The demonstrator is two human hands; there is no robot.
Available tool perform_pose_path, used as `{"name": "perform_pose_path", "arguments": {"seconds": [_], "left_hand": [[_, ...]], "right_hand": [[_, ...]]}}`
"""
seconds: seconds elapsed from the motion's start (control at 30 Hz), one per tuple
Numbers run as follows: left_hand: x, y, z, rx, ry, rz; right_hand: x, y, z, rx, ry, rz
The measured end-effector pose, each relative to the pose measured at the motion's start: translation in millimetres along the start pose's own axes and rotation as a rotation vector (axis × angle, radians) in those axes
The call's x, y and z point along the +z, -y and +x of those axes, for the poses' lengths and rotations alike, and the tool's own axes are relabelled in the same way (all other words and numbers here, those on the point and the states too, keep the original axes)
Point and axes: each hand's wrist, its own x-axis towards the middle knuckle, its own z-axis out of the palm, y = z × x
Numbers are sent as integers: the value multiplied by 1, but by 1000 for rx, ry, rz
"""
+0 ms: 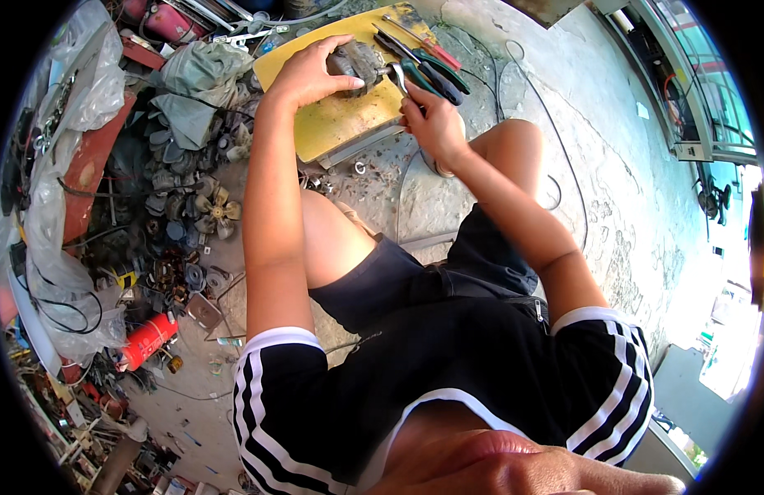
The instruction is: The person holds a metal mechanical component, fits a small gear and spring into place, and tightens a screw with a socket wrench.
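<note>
My left hand (314, 76) is wrapped over a grimy, dark metal part (357, 66), like a small motor housing, lying on a yellow board (340, 132). My right hand (431, 124) is closed on the handle of a silver wrench (399, 77), whose head is at a short shaft on the right of that part. Just beyond it on the board lie pliers with dark green handles (444, 74), dark slim tools (398, 45) and a red-handled screwdriver (446, 59).
Heaped fan blades (217, 210), metal scraps, plastic sheeting (48, 247) and a red can (151, 338) crowd the left. A black cable (563, 157) crosses the concrete floor at right. A metal-framed glass cabinet (691, 124) stands at upper right. My bent legs flank the work.
</note>
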Motion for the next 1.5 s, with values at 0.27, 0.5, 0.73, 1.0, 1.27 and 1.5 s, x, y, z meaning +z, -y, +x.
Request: {"name": "perform_pose_path", "arguments": {"seconds": [0.27,0.5,0.73,1.0,1.27,1.5], "left_hand": [[-2,-2,-3,-37,40,-99],[9,1,-4,-60,-63,-121],[9,-22,-15,-234,-125,183],[9,-28,-19,-229,-123,232],[16,-21,-19,-140,-217,246],[15,-21,-20,-169,-181,284]], "right_hand": [[52,-37,-5,127,-206,558],[-7,11,31,-39,-63,67],[-25,60,93,26,244,-298],[-25,69,124,11,408,-326],[-26,107,159,147,579,-535],[-14,73,109,-131,403,-633]]}}
